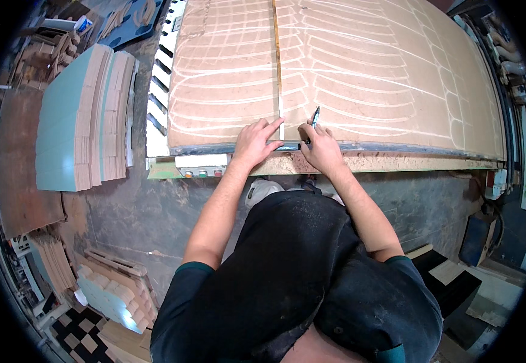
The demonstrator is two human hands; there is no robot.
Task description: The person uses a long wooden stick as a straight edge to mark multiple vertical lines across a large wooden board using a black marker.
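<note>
Yellow-white, extends over brown board [360, 91] as narrow strip [277, 63], long axis-wise forward. Rests nearer left hand [256, 142], spread, against strip's near end; clamps pen-like tool [316, 115] in right hand [322, 148], right of strip.

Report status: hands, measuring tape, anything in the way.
Left hand open, near end of measuring tape. Right hand gripping pen-like tool. Tape lying across pale-lined brown board. Button box below board's edge, apart from both hands.
</note>
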